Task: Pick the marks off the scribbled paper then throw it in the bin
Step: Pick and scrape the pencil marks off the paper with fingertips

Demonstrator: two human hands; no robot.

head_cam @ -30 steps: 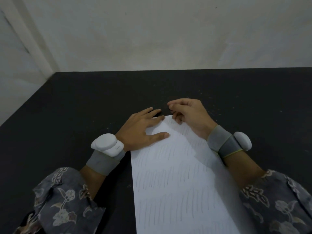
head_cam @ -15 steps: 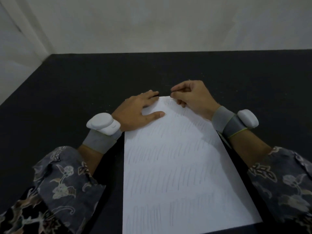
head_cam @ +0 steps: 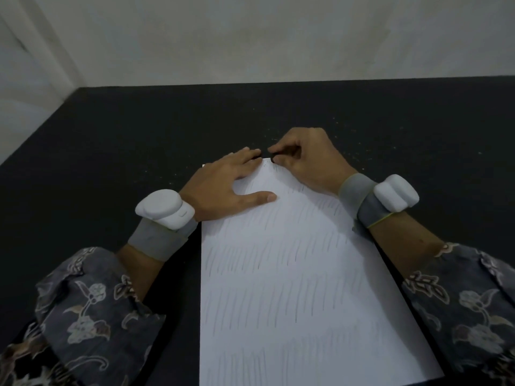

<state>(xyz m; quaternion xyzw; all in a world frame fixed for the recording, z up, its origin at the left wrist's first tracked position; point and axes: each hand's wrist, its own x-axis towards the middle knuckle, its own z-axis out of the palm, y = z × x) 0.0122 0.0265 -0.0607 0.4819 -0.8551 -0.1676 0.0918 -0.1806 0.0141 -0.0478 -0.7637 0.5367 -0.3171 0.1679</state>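
Black tabletop (head_cam: 111, 162) against a pale wall (head_cam: 278, 37), scattered with small light crumbs at the far side. White paper (head_cam: 278, 288) with rows of faint pencil strokes lies flat on the table, running from the near edge up toward both hands. Left hand (head_cam: 223, 188) rests flat on the paper's top left part, fingers straight, thumb spread out across the sheet, holding nothing. Right hand (head_cam: 309, 160) sits at the paper's far edge, fingers curled, thumb and forefinger pinching a small dark object (head_cam: 274, 158) against the top edge; cannot tell exactly what it is. Both wrists carry grey bands with white devices; patterned floral sleeves (head_cam: 92, 307) show below.
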